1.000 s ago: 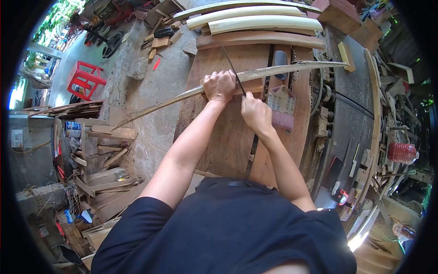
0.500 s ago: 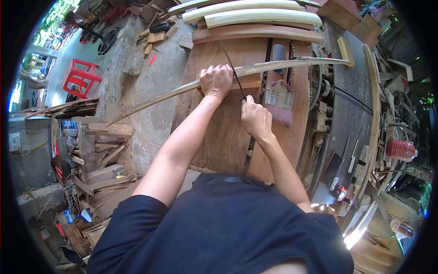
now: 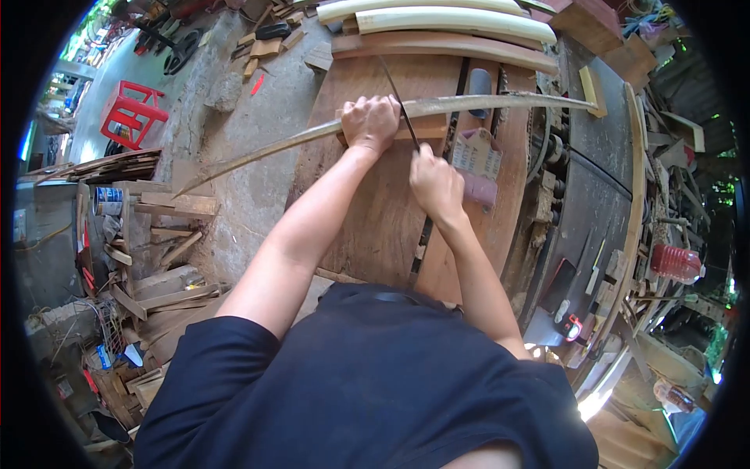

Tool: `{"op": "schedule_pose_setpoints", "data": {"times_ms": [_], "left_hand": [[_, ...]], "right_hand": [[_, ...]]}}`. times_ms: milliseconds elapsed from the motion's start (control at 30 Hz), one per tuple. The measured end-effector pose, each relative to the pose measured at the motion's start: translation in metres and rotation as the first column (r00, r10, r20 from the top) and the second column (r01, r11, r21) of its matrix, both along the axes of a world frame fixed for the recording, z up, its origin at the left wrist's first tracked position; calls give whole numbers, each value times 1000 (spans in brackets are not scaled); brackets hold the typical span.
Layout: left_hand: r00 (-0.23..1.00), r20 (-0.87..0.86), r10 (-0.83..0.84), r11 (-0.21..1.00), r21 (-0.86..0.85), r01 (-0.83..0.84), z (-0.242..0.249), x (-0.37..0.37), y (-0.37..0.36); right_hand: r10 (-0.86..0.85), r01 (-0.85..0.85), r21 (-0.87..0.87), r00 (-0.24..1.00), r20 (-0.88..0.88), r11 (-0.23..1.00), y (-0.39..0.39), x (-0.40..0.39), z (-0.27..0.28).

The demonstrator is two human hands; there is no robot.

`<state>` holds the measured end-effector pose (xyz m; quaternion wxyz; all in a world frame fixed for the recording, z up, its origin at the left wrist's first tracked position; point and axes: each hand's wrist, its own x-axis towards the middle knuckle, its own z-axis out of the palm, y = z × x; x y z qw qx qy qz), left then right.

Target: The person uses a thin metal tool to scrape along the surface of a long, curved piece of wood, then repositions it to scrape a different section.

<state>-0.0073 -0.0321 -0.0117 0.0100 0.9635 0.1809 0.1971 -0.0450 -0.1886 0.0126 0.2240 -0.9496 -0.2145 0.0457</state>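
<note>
A long, curved, tapering strip of wood (image 3: 500, 102) lies across the workbench. My left hand (image 3: 371, 123) is closed over its middle, pressing it against a small wooden block (image 3: 426, 127) underneath. In my right hand (image 3: 436, 186) is a handsaw (image 3: 396, 90), its thin dark blade seen edge-on and its handle hidden by my fingers. The blade crosses the strip just right of my left hand, its tip pointing away from me. Right of the blade, a piece of printed sandpaper (image 3: 474, 166) and a grey cylinder (image 3: 480, 92) lie on the bench.
Several curved wood pieces (image 3: 461, 27) lie at the bench's far end. On the right is a dark machine table (image 3: 582, 211) with a phone (image 3: 556, 280). A red stool (image 3: 133, 113) stands left, above scrap wood (image 3: 176, 205). A red-liquid jug (image 3: 676, 264) sits far right.
My right hand has moved slightly forward with the handsaw, nearer the strip. The strip's rough edge near its right end shows less. My left hand keeps its grip; the view has shifted a little.
</note>
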Motion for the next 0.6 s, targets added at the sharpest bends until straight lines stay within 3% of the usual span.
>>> {"op": "schedule_pose_setpoints", "data": {"times_ms": [200,433,600], "left_hand": [[999,-36,-20,999,-45,18,-1,0,1],[999,-36,-16,999,-38,15,2,-1,1],[998,-67,-11,998,-68,6,1,2,0]], "right_hand": [[-12,9,33,996,89,999,29,30,-12],[-20,19,-15,997,-72,1000,1,-2,6],[-23,21,62,999,29,998,27,30,-11]]}}
